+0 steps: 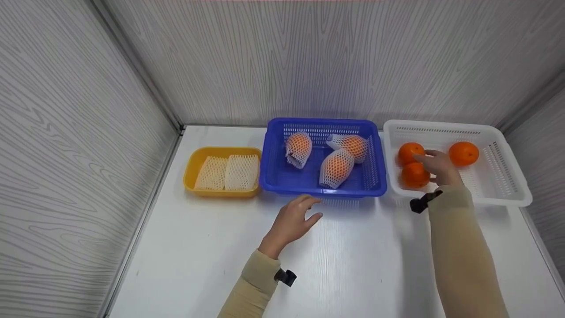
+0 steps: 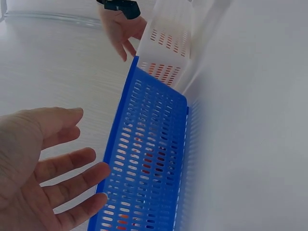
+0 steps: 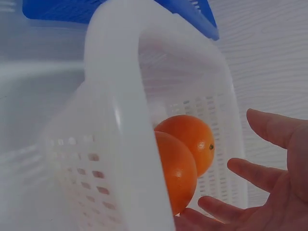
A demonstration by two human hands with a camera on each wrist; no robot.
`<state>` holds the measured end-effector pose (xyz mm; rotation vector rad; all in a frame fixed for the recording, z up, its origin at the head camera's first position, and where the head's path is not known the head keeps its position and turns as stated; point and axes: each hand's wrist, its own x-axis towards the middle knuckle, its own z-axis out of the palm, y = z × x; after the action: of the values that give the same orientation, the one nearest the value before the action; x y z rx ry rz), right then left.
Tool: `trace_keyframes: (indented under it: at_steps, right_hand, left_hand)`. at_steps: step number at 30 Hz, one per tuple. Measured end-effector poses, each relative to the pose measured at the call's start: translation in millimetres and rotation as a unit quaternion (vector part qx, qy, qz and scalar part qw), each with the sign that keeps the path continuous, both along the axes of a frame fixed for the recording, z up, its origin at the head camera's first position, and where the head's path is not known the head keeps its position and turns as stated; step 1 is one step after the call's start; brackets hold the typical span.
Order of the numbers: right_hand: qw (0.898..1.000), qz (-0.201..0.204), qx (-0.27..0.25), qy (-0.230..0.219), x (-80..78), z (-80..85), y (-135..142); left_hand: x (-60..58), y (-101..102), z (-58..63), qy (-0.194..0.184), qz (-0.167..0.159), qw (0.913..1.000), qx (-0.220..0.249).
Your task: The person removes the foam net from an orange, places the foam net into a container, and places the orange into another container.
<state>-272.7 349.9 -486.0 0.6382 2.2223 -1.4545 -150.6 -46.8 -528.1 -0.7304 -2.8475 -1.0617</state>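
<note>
Inside the white basket, my right hand hovers with loosely spread fingers beside two oranges, a nearer one and a farther one. In the right wrist view, the fingers surround nothing, and one fingertip comes close to the nearer orange; contact is hard to tell. A third orange lies right of that hand. My left hand, its fingers relaxed and holding nothing, is just in front of the blue basket. In that basket lie three oranges in white foam nets.
Left of the blue basket stands a yellow tray holding white foam net sleeves. All containers sit in a row on the white table. Wood-grain panels rise behind and at both sides.
</note>
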Motion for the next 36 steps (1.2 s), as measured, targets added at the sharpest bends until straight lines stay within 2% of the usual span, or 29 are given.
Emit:
trace_keyframes:
  at_steps: [8, 12, 15, 19, 22, 29, 32, 36]
  right_hand:
    - [0.996, 0.051, 0.061, 0.035, 2.8, 10.7, -16.5]
    - [0.991, 0.077, 0.09, 0.063, 3.4, 15.1, -28.1]
    - [0.988, 0.093, 0.09, 0.089, 2.5, 16.8, -35.9]
    - [0.984, 0.106, 0.09, 0.108, 2.4, 18.9, -45.8]
    - [0.981, 0.112, 0.102, 0.118, 4.1, 20.7, -53.8]
    - [0.967, 0.141, 0.142, 0.159, 6.5, 25.0, -74.8]
    - [0.966, 0.147, 0.133, 0.166, 6.5, 28.4, -86.7]
    - [0.966, 0.151, 0.114, 0.177, 2.2, 31.7, -103.6]
  left_hand:
    - [-10.2, -15.4, 5.8, -0.02, 0.038, 0.999, 0.013]
    - [-16.1, -25.4, 4.1, -0.011, 0.062, 0.9978, 0.022]
    - [-20.8, -33.8, 0.2, 0.009, 0.084, 0.996, 0.028]
    - [-26.2, -44.7, -7.1, 0.047, 0.121, 0.9911, 0.031]
    - [-29.0, -51.9, -12.1, 0.061, 0.151, 0.986, 0.036]
    - [-32.2, -65.5, -17.6, 0.073, 0.205, 0.9745, 0.054]
    - [-33.4, -68.4, -18.2, 0.077, 0.222, 0.9694, 0.071]
    - [-34.9, -70.7, -19.3, 0.07, 0.23, 0.967, 0.083]
